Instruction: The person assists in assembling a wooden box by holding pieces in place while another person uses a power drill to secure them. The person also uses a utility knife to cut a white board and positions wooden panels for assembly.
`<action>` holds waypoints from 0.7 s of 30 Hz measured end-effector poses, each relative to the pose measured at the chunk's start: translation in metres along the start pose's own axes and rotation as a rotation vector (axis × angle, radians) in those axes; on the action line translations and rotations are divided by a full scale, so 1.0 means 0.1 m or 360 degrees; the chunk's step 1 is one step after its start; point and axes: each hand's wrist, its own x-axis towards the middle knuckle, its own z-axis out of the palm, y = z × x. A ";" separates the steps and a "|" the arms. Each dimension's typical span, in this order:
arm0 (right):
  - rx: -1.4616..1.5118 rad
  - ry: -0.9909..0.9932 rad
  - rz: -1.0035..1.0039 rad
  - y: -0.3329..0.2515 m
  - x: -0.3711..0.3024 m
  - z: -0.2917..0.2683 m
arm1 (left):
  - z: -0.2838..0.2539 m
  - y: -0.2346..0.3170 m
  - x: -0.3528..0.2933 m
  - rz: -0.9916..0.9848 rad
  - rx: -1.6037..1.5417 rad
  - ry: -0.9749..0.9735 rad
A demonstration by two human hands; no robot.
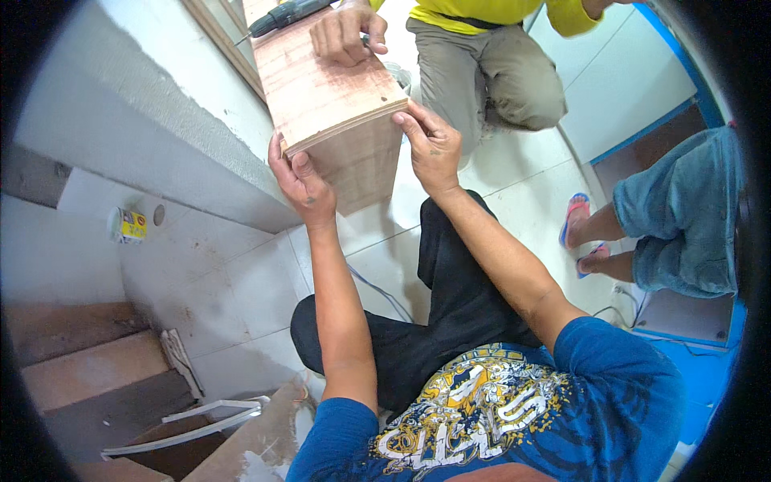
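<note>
A plywood box (353,165) stands in front of me, its top board (325,88) reaching away to the far side. My left hand (305,189) grips its near left corner, thumb against the front panel and fingers along the side. At the near right corner, my right hand (434,153) is closed on the edge, thumb near the board's end. A co-worker's hand (341,36) rests on the top board, with a small dark item at its fingers that I cannot make out. Beyond it a power drill (291,14) lies on the wood.
The co-worker kneels (514,76) beyond the box to the right. Another person's sandalled feet (580,221) are on the tiles at right. A low wall (152,128) runs along the left, with a yellow-and-white can (128,225) nearby. Wood steps (96,361) descend lower left; a cable (381,293) crosses the floor.
</note>
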 end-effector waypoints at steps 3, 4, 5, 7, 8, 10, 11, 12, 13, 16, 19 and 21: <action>0.0041 0.0192 -0.0222 0.10 0.00 0.05 | -0.03 -0.06 0.00 0.0020 0.0046 -0.0042; 0.0114 0.0176 -0.0159 0.11 0.00 0.05 | -0.05 -0.06 0.00 0.0033 0.0078 -0.0050; 0.0190 0.0160 -0.0097 0.11 0.00 0.05 | -0.05 -0.06 0.01 0.0045 0.0111 -0.0060; 0.0483 0.0132 0.0092 0.12 -0.02 0.03 | -0.03 -0.02 0.02 0.0020 0.0064 -0.0094; 0.0535 0.0113 0.0124 0.16 0.00 0.01 | 0.01 0.00 0.02 -0.0021 -0.0020 -0.0115; 0.0668 0.0051 0.0199 0.24 0.00 0.00 | 0.02 0.02 0.00 -0.0055 -0.0043 -0.0118; 0.0772 0.0031 0.0261 0.27 -0.01 0.00 | 0.02 0.02 -0.01 -0.0048 0.0000 -0.0110; 0.0881 0.0002 0.0320 0.28 -0.01 -0.01 | 0.02 0.02 -0.01 -0.0036 0.0045 -0.0095; 0.0983 -0.0030 0.0369 0.31 0.00 -0.02 | 0.05 0.02 -0.02 -0.0034 0.0032 -0.0092; 0.1329 -0.0134 0.0581 0.42 0.04 -0.06 | 0.08 -0.02 -0.04 -0.0056 0.0043 -0.0051; 0.1449 -0.0249 0.0644 0.49 0.05 -0.06 | 0.02 -0.08 -0.06 -0.0082 0.0142 0.0003; 0.1472 -0.0274 0.0654 0.51 0.08 -0.10 | 0.09 -0.04 -0.08 -0.0070 0.0181 -0.0030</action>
